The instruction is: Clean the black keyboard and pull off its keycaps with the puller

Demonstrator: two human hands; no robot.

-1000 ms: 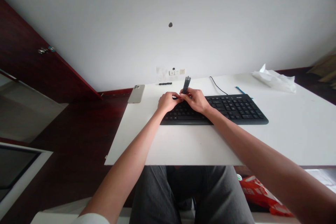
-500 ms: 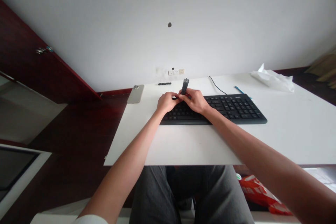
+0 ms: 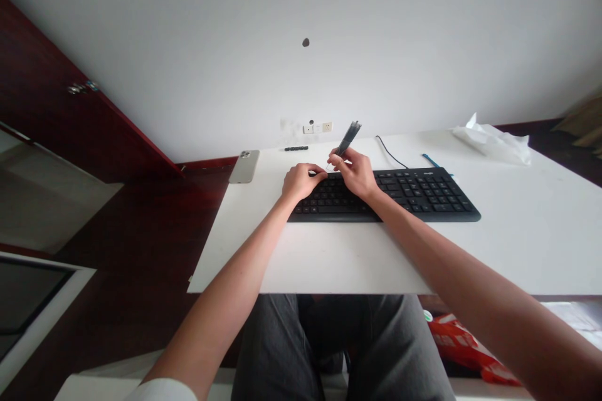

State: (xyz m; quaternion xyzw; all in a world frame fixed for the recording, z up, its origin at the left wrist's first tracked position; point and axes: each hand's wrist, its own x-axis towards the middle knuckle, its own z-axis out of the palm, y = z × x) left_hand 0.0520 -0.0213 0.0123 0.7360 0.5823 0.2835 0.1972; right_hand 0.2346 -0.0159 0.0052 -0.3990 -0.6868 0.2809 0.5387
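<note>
A black keyboard (image 3: 414, 191) lies on the white table in front of me. My right hand (image 3: 358, 172) is closed around a dark-handled keycap puller (image 3: 348, 136), tilted up to the right, with thin wire showing at its lower end over the keyboard's back edge. My left hand (image 3: 301, 183) rests on the keyboard's left part, thumb and forefinger brought together near the top row. Whatever may be between those fingertips is too small to make out. Several small black keycaps (image 3: 296, 148) stand in a row behind the left hand.
A phone (image 3: 244, 166) lies at the table's left edge. Behind the keyboard are its black cable (image 3: 391, 151) and a blue thin tool (image 3: 429, 160). A crumpled white plastic bag (image 3: 493, 141) sits at the back right. Wall sockets (image 3: 318, 128) are beyond the table.
My right hand has moved away to the right from the left hand, lifting and tilting the keycap puller. My left hand has stayed almost in place on the keyboard.
</note>
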